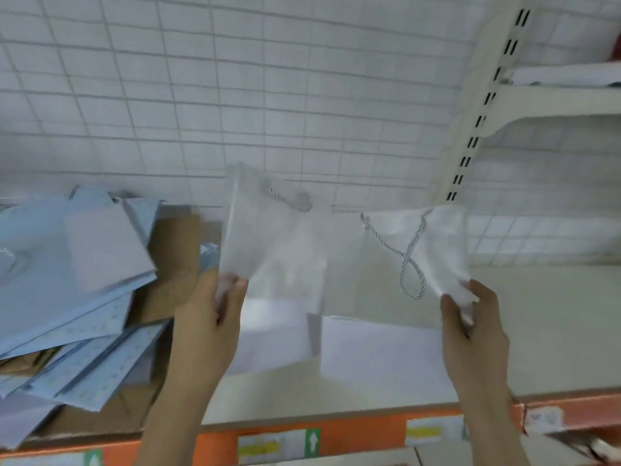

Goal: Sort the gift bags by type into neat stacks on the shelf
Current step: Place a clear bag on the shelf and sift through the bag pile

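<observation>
Both of our hands are raised in front of the shelf, each holding a white gift bag by a lower corner. Our left hand reaches up from below with the forearm slanting in from the bottom edge; its thumb and curled fingers pinch the left white bag, which stands upright and blurred, its twisted silver cord near the top. Our right hand rises likewise, thumb on the near face and fingers curled behind, gripping the right white bag, whose silver cord handle hangs in a loop across its front. The two bags sit side by side, hands well apart.

More flat white bags lie on the shelf just below the held ones. To the left, a loose heap of pale blue bags lies on brown cardboard. Labels on the orange shelf edge show yellow bands and a white arrow on green; we cannot read any writing.
</observation>
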